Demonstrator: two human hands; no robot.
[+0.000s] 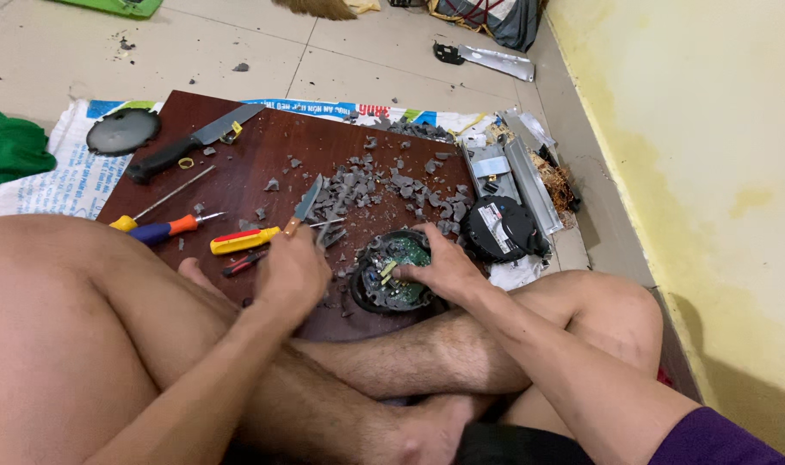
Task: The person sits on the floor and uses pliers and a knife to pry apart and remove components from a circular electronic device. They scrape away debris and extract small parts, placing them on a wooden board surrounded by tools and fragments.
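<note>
My right hand (pixel 440 263) pins the round circuit housing (pixel 392 274) at the board's near edge; left hand (pixel 291 271) clenches a knife (pixel 306 203) (blade angled away), just left.

Soft, even indoor light fills the head view, moderately bright, with no hard beam or hot spot. The pale floor tiles (pixel 237 43) at eleven o'clock and the yellow wall (pixel 711 172) at three o'clock reflect it evenly; the wall shows blotchy tonal patches. Shadows are faint and diffuse: a soft dark patch lies on the wall low at four o'clock, and weak shadows sit under the grey fragments (pixel 384 185) on the dark wooden board (pixel 263 146). The knife blade (pixel 229 125) gives a dull sheen, no glare. Focus is fair at centre; the near limbs at seven o'clock look soft. Straight edges bend slightly toward the frame's corners.
</note>
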